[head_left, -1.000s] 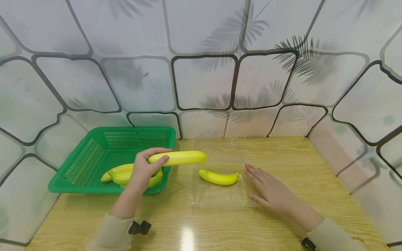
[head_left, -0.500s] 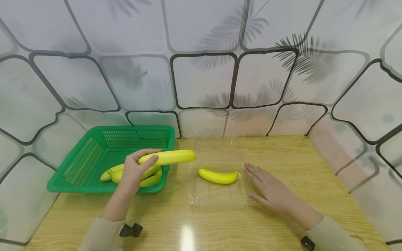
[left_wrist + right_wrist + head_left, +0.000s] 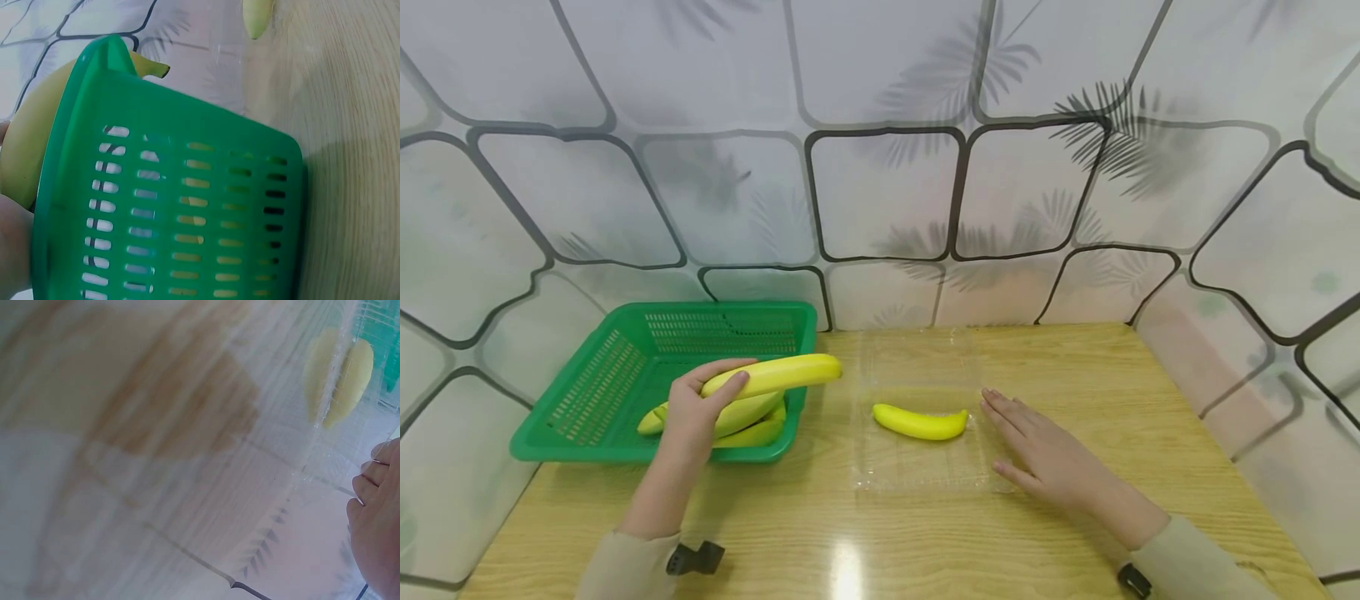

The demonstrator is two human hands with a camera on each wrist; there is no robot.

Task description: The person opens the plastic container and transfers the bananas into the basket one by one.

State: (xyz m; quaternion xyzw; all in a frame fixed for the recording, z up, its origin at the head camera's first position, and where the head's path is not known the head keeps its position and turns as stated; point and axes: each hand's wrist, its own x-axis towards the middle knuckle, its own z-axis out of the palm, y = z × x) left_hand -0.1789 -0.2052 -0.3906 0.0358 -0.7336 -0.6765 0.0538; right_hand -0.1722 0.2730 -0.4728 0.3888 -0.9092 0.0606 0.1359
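My left hand (image 3: 688, 412) grips a yellow banana (image 3: 782, 373) by its left end, over the right part of a green basket (image 3: 730, 307). Several more bananas (image 3: 748, 414) lie in the basket, partly hidden behind that hand. In the left wrist view the basket wall (image 3: 169, 112) covers part of the held banana (image 3: 31, 134). A single banana (image 3: 920, 422) lies in a clear plastic box (image 3: 917, 477) whose lid is folded back. Beside the box's right edge is my right hand (image 3: 1048, 454), fingers straight and holding nothing; whether the fingertips touch the box I cannot tell.
A light wooden table (image 3: 1075, 367) carries the basket on the left and the box in the middle. Behind it stands a wall (image 3: 887, 200) with a stone-outline and leaf pattern, which also closes in both sides.
The left hand has moved left with its banana, from beside the box's left edge to over the basket. The right hand and the banana in the box have stayed put.
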